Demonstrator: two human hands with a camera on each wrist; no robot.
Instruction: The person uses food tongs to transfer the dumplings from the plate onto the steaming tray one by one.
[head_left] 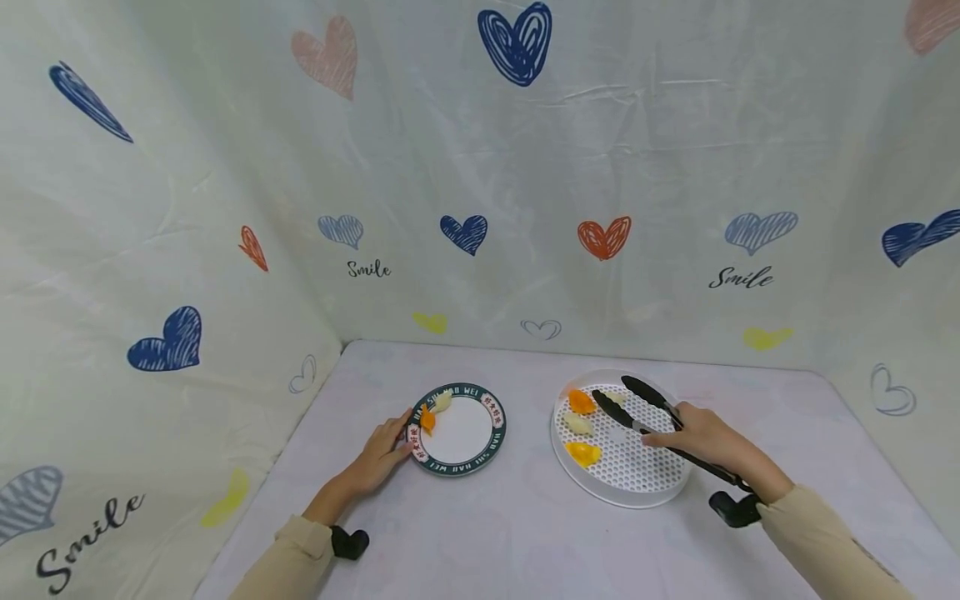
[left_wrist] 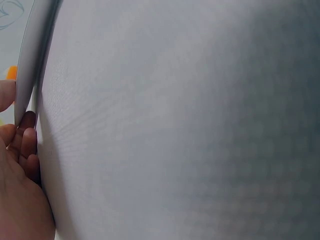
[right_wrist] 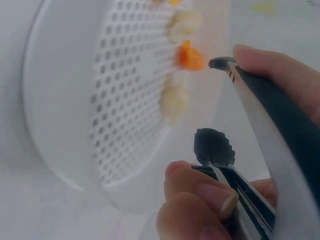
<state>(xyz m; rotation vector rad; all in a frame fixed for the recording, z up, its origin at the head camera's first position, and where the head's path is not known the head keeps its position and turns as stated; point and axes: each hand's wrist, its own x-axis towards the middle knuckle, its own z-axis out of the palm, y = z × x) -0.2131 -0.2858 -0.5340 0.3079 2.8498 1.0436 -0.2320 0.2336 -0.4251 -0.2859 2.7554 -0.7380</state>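
My left hand (head_left: 377, 457) grips the left rim of a round plate (head_left: 454, 468) with a green lettered border, thumb above and fingers under the edge. On that plate lie an orange dumpling-like piece (head_left: 427, 419) and a pale one (head_left: 443, 401). My right hand (head_left: 701, 437) holds black-tipped tongs (head_left: 651, 392), their arms apart with nothing between the tips. The tongs hang over a white round perforated tray (head_left: 637, 479). At its left side sit an orange piece (head_left: 581, 401), a pale piece (head_left: 578, 423) and a yellow-orange piece (head_left: 583, 453); another pale piece (right_wrist: 174, 101) is partly behind the tongs in the head view.
Both plate and tray rest on a pale table (head_left: 517, 542). A cloth curtain (head_left: 525, 167) printed with hearts hangs behind the table's far edge and along its left side. The tray stands to the right of the plate, with a gap of bare tabletop between them.
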